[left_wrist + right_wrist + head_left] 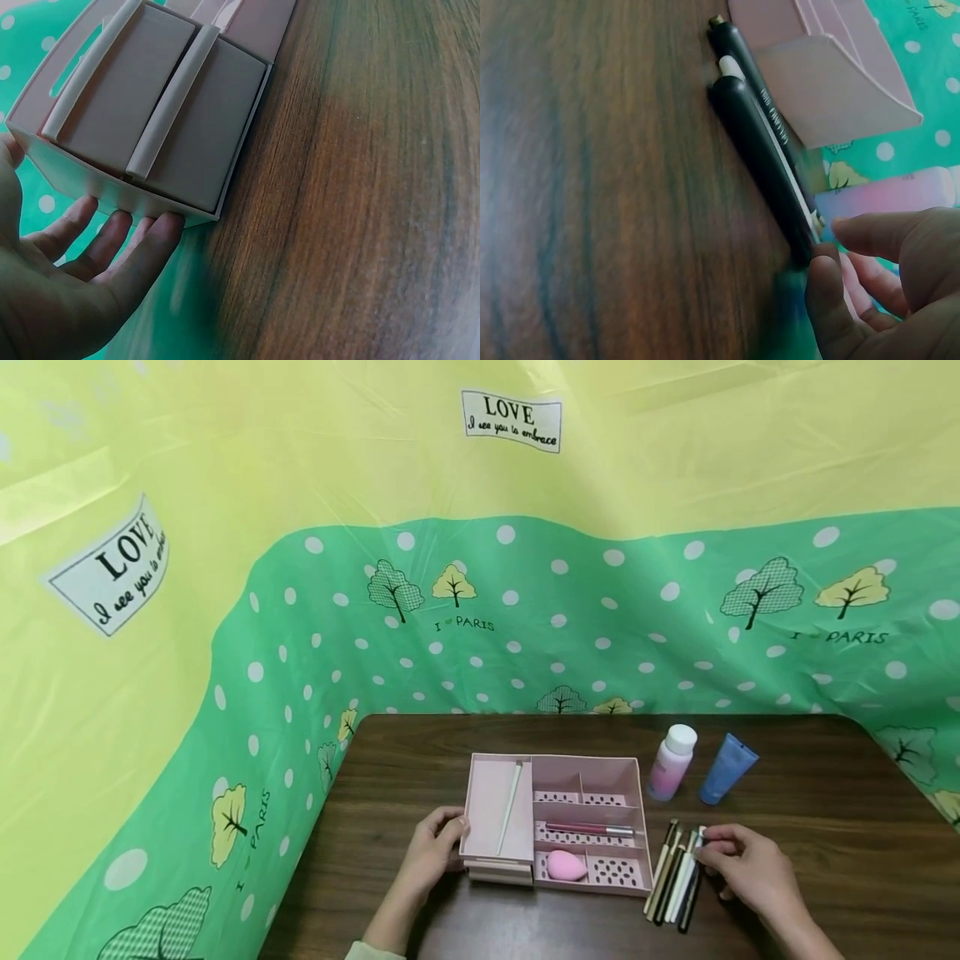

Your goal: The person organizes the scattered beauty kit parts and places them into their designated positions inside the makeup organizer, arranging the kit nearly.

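Note:
My left hand [431,853] is at the left side of a pink desk organizer [645,827]. In the left wrist view its fingertips [161,225] touch the side wall next to two stacked drawers [127,86]. My right hand [750,864] pinches the upper end of a white makeup brush [680,887] between thumb and finger. That brush lies in a bundle of makeup brushes [663,885] with black, white and gold handles, right of the organizer. Another pale makeup brush [510,806] lies on the organizer's flat top. A pink makeup sponge [566,866] and a lip gloss tube [588,829] sit in its compartments.
Behind the brushes stand a white-capped pink bottle [672,764] and a blue squeeze tube [727,770]. All rest on a dark wooden table [405,760]. A green and yellow printed cloth [555,635] hangs behind and to the sides.

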`<action>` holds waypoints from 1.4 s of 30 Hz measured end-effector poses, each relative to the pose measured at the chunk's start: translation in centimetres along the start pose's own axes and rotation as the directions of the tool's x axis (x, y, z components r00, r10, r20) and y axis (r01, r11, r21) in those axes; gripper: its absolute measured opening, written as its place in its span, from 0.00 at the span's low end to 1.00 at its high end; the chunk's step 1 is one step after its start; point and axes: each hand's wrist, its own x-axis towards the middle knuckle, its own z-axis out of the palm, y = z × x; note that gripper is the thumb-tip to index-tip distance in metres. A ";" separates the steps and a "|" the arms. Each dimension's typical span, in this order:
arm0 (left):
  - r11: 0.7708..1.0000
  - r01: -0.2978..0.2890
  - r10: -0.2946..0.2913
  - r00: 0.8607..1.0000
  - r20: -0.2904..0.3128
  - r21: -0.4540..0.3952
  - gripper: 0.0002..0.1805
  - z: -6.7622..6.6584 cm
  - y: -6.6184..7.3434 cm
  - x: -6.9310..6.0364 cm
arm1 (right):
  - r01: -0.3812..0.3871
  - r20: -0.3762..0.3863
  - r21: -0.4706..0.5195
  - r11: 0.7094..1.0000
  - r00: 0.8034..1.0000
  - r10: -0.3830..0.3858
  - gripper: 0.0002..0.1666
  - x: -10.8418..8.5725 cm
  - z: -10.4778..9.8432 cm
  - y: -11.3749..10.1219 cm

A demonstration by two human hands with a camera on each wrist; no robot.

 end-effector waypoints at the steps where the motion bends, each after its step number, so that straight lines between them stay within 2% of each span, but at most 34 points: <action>1: 1.000 -0.004 0.004 1.000 -0.005 0.008 0.21 0.0 0.0 0.0 | -0.001 0.007 -0.007 1.000 1.000 0.001 0.28 0.0 -0.1 0.1; 6: 1.000 -0.006 0.006 1.000 -0.005 -0.005 0.20 0.0 -0.1 0.1 | -0.023 0.039 -0.030 0.999 0.999 0.024 0.30 0.0 -0.1 0.5; 13: 0.998 0.026 -0.025 1.000 0.017 -0.060 0.22 0.1 -0.1 0.0 | -0.019 0.052 -0.047 0.999 0.998 0.022 0.31 -0.1 -0.2 0.5; 20: 0.994 0.043 -0.040 0.999 0.036 -0.096 0.23 0.1 0.1 -0.1 | -0.088 0.096 -0.072 0.994 0.991 0.095 0.36 0.0 -0.1 0.4; 25: 0.993 0.046 -0.042 0.998 0.036 -0.110 0.22 0.1 0.1 -0.1 | -0.108 0.117 -0.071 0.992 0.986 0.115 0.39 0.0 0.0 0.4; 30: 0.993 0.043 -0.040 0.999 0.031 -0.110 0.21 0.1 0.1 -0.2 | -0.112 0.111 -0.058 0.992 0.987 0.118 0.37 0.0 0.2 0.3; 42: 0.994 0.046 -0.043 0.999 0.030 -0.096 0.22 0.0 0.1 -0.1 | -0.120 0.071 0.044 0.992 0.991 0.117 0.29 -0.6 0.1 -0.1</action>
